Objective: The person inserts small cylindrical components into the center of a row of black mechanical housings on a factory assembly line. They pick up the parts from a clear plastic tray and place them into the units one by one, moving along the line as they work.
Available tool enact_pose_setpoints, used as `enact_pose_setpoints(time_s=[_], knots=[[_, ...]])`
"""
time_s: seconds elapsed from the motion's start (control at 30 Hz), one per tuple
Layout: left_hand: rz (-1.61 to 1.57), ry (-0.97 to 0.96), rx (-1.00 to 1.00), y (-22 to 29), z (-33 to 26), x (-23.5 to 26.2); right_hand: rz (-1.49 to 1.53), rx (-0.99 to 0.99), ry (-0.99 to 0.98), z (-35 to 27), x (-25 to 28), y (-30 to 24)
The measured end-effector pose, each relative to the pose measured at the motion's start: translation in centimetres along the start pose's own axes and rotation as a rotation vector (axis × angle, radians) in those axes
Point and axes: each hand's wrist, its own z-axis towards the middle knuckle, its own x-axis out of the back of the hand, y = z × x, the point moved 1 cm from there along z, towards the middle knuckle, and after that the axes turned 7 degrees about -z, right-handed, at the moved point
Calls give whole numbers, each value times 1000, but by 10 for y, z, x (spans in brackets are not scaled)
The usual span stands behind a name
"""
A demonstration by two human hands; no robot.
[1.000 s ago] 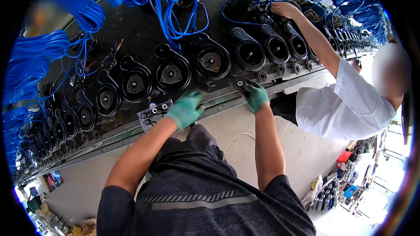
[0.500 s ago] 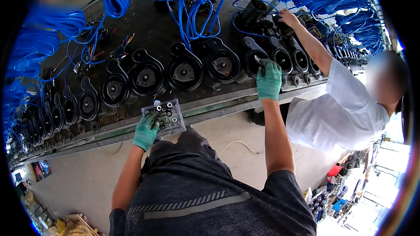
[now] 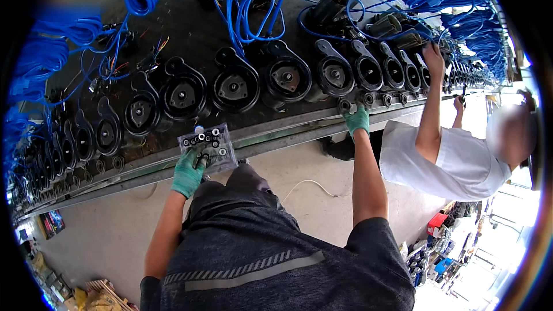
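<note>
while the left hand (image 3: 187, 177) covers the near left corner of the clear tray (image 3: 223, 165) of small rings (image 3: 222, 151) at the bench edge (image 3: 271, 129), the right hand (image 3: 357, 120) is at round dark parts (image 3: 345, 105) farther along — whether either's fingers pinch anything, i can't tell. the tray should handle light and stiff, its rings loose — best held level by the side walls.

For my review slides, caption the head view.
Left green-gloved hand at a clear plastic box, right green-gloved hand by a dark ring, near round black housings.
</note>
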Motion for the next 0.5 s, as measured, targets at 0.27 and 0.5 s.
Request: enact_pose_setpoints(time_s=[0.27,0.5], knots=[[45,21,99,20,-7,13,-247,133,-125,7,-13,-31],[229,-9,-2,18,0,2,259,376,-454,-132,-30,-173]])
